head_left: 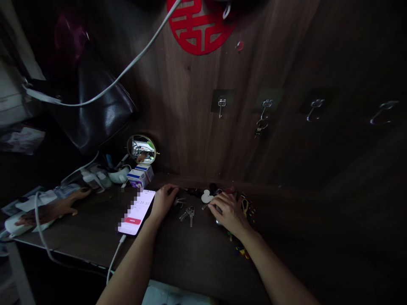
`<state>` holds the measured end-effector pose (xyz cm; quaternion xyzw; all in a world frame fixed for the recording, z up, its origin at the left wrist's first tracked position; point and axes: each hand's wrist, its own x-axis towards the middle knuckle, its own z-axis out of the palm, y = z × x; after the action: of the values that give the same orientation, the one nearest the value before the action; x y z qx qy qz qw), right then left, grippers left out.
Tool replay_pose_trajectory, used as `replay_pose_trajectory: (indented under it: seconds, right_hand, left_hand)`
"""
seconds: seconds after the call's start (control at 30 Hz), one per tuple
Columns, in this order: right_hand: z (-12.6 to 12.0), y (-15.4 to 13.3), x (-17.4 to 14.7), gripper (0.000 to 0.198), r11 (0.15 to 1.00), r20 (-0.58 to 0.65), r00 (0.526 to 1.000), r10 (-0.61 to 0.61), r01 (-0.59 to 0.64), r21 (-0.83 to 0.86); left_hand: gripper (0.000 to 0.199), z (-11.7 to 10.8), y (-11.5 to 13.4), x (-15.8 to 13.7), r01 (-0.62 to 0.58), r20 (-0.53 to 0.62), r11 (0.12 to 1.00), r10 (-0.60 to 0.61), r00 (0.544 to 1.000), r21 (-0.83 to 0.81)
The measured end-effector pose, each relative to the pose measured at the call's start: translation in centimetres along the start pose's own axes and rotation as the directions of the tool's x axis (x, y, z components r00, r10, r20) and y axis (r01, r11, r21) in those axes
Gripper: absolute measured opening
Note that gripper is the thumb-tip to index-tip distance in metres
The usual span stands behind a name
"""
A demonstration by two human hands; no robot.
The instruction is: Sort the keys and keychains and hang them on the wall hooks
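Note:
My left hand rests on the dark tabletop right of a lit phone. Its fingers are drawn together, and whatever they may hold is hidden. A few keys show just beside its fingertips. Between my hands lies a small bunch of keys on a ring. My right hand is curled, with thumb and fingers close together over a cluster of key things; what is in it is too dark to make out. Touching distance from its fingers is a white tag with round ears. Colourful braided cords stick out beneath that hand.
Metal hooks line the wooden wall; one holds a key ring. At left stand a round mirror, boxes, small bottles and an animal figure. A white cable crosses before a black bag.

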<state>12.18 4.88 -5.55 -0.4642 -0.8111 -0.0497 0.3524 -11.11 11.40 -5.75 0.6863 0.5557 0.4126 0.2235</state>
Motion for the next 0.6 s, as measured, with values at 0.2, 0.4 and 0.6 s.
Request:
replay_pose_trajectory:
  seconds: [0.2, 0.4, 0.6]
  right_hand:
    - [0.4, -1.4, 0.4, 0.009, 0.992, -0.093, 0.993, 0.065, -0.055, 0.111]
    - [0.9, -2.1, 0.5, 0.02, 0.972, -0.118, 0.98, 0.158, -0.134, 0.191]
    - [1.5, -1.6, 0.4, 0.015, 0.964, -0.139, 0.979, 0.148, -0.111, 0.243]
  left_hand:
    - [0.029, 1.6, 2.9, -1.1, 0.24, 0.132, 0.776, -0.201, 0.971, -0.583]
    - [0.031, 2.8, 4.8, -2.0, 0.366, 0.315, 0.575, -0.191, 0.93, -0.732]
    - [0.03, 3.1, 4.7, -2.1, 0.418, 0.387, 0.519, -0.173, 0.906, -0.746]
